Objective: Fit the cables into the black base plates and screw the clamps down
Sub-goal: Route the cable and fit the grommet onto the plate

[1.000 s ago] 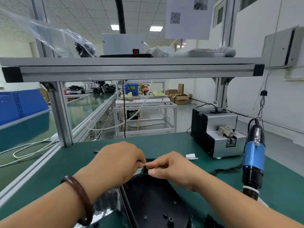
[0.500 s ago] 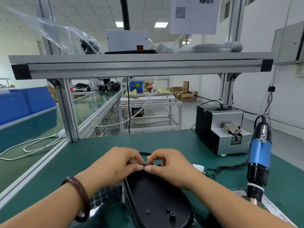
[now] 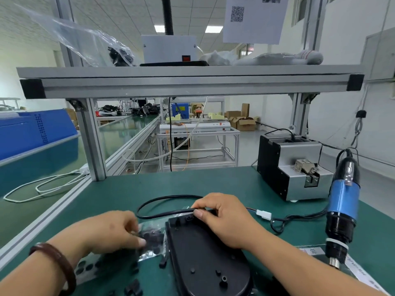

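Observation:
A black base plate [image 3: 205, 255] lies on the green mat in front of me. A black cable [image 3: 166, 197] loops beyond its far edge and ends in a white connector [image 3: 264, 215] on the right. My right hand [image 3: 226, 218] pinches the cable against the plate's far edge. My left hand [image 3: 111, 231] is to the left of the plate, fingers curled and blurred, pinching a clear plastic bag of small black parts [image 3: 152, 237]. Loose black clamps [image 3: 163, 262] lie beside the plate.
A blue electric screwdriver [image 3: 344, 201] hangs tip down at the right. Behind it stands a grey and black screw feeder [image 3: 292, 165]. An aluminium frame post [image 3: 92, 142] rises at the back left, with a shelf rail [image 3: 192, 82] overhead. A sheet of black pads [image 3: 85, 268] lies under my left wrist.
My left hand left the cable at the plate's far edge and moved left and nearer, onto the plastic bag. My right hand stayed on the cable. The camera tilted down a little.

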{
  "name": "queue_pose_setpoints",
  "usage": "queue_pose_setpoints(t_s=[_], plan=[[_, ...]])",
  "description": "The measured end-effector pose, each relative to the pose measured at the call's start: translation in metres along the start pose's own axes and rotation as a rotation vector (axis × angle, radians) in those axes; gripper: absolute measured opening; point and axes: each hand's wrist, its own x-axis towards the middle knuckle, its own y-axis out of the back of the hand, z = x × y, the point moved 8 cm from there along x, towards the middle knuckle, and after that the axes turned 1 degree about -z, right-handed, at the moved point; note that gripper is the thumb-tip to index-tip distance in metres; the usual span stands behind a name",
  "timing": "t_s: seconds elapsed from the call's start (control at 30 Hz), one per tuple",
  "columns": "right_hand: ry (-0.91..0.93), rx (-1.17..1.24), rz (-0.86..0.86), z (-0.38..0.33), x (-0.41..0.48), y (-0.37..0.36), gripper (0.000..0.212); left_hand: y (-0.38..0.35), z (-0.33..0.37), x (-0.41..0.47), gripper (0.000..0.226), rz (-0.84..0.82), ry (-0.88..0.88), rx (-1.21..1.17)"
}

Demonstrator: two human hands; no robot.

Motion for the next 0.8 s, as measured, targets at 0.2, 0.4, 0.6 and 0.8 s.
queue_pose_setpoints(t_s=[0.2,0.4,0.6,0.8], plan=[[0.09,0.077,0.132,-0.007,-0.009,0.013,0.01,-0.01,0.012,0.015,0.097,-0.021,-0.079,0.133],[0.178,0.092,0.23,-0.014,-0.017,0.024,0.01,0.0,0.011,0.026,0.073,-0.05,-0.115,-0.002],[0.219,0.093,0.27,-0.016,-0.019,0.03,0.009,0.036,0.027,0.046,0.068,-0.004,-0.172,0.03],[0.197,0.088,0.255,-0.014,-0.018,0.028,0.01,0.043,0.063,0.094,0.069,0.045,-0.272,0.13]])
